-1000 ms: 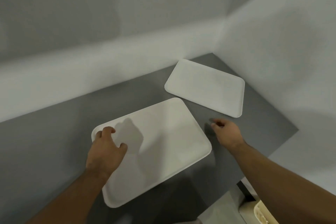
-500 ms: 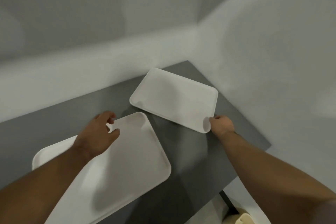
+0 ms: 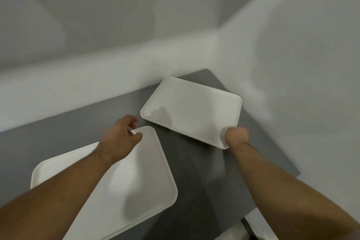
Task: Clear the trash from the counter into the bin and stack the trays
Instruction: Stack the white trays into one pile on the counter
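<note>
**Grey worktop clear of trash, both trays now in hand**

Grey worktop (image 3: 196, 177) fills the corner between two pale walls, and no trash shows anywhere on it, so by my reading only the stacking is left. Half a second ago the right hand had just reached the near right corner of the far tray; now it is closed on that corner. A second ago it was well short of the tray, over bare worktop.

Next in size, the near tray (image 3: 120, 187) lies low and left, its left end cut off by the left forearm and the frame edge. The far tray (image 3: 194, 111) sits toward the right-hand wall, apart from the near one, with a strip of worktop between them.

The left hand (image 3: 118, 140) rests at the near tray's far corner, fingers (image 3: 132, 121) curled over the rim and the thumb lying on the tray's face, much as half a second ago. The right hand (image 3: 236, 137) pinches the far tray's corner; its fingers are tucked under and hidden, and motion blur softens that edge. Whether the far tray has left the worktop, I cannot tell. The bin is not identifiable; only a pale sliver shows at the bottom right.
</note>
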Available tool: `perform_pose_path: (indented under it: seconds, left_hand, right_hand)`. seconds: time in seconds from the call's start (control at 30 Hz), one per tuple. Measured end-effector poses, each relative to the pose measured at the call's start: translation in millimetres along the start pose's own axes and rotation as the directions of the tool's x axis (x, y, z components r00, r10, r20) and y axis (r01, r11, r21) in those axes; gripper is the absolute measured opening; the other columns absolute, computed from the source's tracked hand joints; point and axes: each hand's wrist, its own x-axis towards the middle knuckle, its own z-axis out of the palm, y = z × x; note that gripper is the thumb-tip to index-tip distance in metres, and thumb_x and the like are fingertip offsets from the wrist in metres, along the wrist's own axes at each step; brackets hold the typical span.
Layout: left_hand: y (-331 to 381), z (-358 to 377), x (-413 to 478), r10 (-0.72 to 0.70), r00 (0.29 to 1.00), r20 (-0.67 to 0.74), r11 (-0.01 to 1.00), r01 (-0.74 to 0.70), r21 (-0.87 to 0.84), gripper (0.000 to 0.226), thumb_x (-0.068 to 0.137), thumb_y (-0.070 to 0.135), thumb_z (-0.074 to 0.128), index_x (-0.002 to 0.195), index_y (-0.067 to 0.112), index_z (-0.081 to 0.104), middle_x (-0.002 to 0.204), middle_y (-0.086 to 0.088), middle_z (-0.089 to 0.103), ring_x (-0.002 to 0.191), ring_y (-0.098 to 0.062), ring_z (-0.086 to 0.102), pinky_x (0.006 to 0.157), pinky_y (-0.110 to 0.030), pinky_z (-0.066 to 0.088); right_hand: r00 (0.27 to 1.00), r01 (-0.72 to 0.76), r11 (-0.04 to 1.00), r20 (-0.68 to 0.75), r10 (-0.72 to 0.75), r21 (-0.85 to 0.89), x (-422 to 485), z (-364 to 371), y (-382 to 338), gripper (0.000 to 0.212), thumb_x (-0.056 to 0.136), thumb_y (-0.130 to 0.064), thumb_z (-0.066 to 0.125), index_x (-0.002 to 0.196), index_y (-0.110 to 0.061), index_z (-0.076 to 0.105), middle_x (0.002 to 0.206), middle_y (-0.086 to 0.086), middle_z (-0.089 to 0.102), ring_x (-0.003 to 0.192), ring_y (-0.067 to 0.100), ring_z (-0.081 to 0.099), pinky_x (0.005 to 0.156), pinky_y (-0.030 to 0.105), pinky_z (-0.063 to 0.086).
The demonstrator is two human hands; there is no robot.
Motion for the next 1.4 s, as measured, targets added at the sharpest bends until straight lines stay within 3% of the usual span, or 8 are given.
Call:
perform_pose_path:
  seconds: [0.1,0.23,0.33,0.63,0.8,0.97,1.1,1.4]
  left_hand:
    - [2.4,-4.3,-3.2,-0.033,0.999,-0.023,0.999,0.033,-0.028,0.035,0.085,0.025,0.074,0.117,0.030,0.059,0.107,0.011,0.063,0.084,-0.008,0.064,0.067,-0.024,0.047]
    - [0.3,-16.1,-8.1,-0.068,0.996,-0.058,0.997,0.066,-0.049,0.035,0.087,0.036,0.071,0.120,0.032,0.058,0.109,0.013,0.061,0.090,-0.007,0.063,0.066,-0.024,0.047]
    - [-5.7,-35.3,-7.8,-0.164,0.982,-0.097,0.952,0.132,-0.276,0.039,0.084,0.056,0.064,0.115,0.033,0.056,0.109,0.011,0.064,0.096,-0.011,0.065,0.075,-0.031,0.052]
    - [-46.1,-126.9,-27.6,-0.406,0.894,0.191,0.393,0.359,-0.846,0.037,0.094,0.045,0.062,0.110,0.012,0.062,0.084,-0.006,0.064,0.067,-0.022,0.061,0.062,-0.037,0.056]
    - [-91.2,-143.9,-64.3,-0.421,0.886,0.194,0.599,0.433,-0.674,0.035,0.094,0.034,0.065,0.118,0.010,0.071,0.109,-0.013,0.076,0.096,-0.032,0.071,0.092,-0.047,0.056]
    - [-137.4,-133.1,-101.1,-0.525,0.843,-0.118,0.765,0.407,-0.500,0.020,0.098,0.018,0.050,0.109,0.006,0.063,0.103,-0.019,0.067,0.084,-0.031,0.061,0.074,-0.040,0.051]
    - [-171.1,-127.1,-136.6,-0.526,0.834,-0.163,0.798,0.418,-0.435,0.025,0.097,0.007,0.040,0.107,-0.001,0.061,0.100,-0.022,0.064,0.090,-0.037,0.061,0.083,-0.052,0.053]
    - [-208.6,-128.5,-181.4,-0.406,0.902,-0.148,0.914,0.401,-0.064,0.025,0.097,0.020,0.049,0.075,0.014,0.059,0.071,-0.003,0.063,0.066,-0.020,0.059,0.054,-0.031,0.046]
  right_hand:
    - [0.992,-0.091,0.935,-0.049,0.114,0.344,-3.4,2.2,-3.3,0.044,0.094,-0.006,0.051,0.139,-0.007,0.049,0.133,0.020,0.057,0.119,0.037,0.057,0.084,0.036,0.044]
    - [0.979,-0.196,0.878,0.038,0.200,0.436,-8.3,0.5,-5.8,0.038,0.102,0.001,0.039,0.139,0.008,0.048,0.142,0.024,0.053,0.132,0.039,0.050,0.108,0.043,0.040]
    - [0.992,-0.109,0.854,0.001,0.125,0.509,-23.3,1.6,-5.1,0.035,0.096,-0.002,0.044,0.126,0.003,0.060,0.123,0.028,0.064,0.110,0.047,0.062,0.094,0.055,0.053]
    - [0.958,0.288,0.818,-0.152,-0.244,0.498,-88.3,22.7,-29.3,0.018,0.095,-0.015,0.046,0.097,-0.013,0.064,0.093,0.008,0.069,0.085,0.032,0.064,0.077,0.037,0.048]
    - [0.920,0.383,0.816,-0.095,-0.381,0.433,-135.4,46.2,-40.1,0.018,0.099,-0.023,0.046,0.105,-0.023,0.063,0.096,-0.006,0.069,0.087,0.020,0.064,0.080,0.034,0.046]
    - [0.893,0.449,0.857,-0.084,-0.443,0.253,-181.2,64.2,-59.3,0.019,0.100,-0.026,0.049,0.105,-0.016,0.065,0.094,0.005,0.068,0.088,0.031,0.063,0.076,0.033,0.042]
    - [0.877,0.474,0.880,-0.079,-0.475,-0.026,-214.8,76.2,-63.7,0.026,0.097,-0.023,0.052,0.117,-0.012,0.064,0.102,0.014,0.071,0.094,0.039,0.065,0.075,0.034,0.044]
    - [0.912,0.410,0.880,0.094,-0.399,-0.241,-253.4,111.3,-35.0,0.046,0.088,-0.007,0.058,0.134,-0.007,0.056,0.126,0.020,0.063,0.118,0.039,0.060,0.105,0.039,0.044]
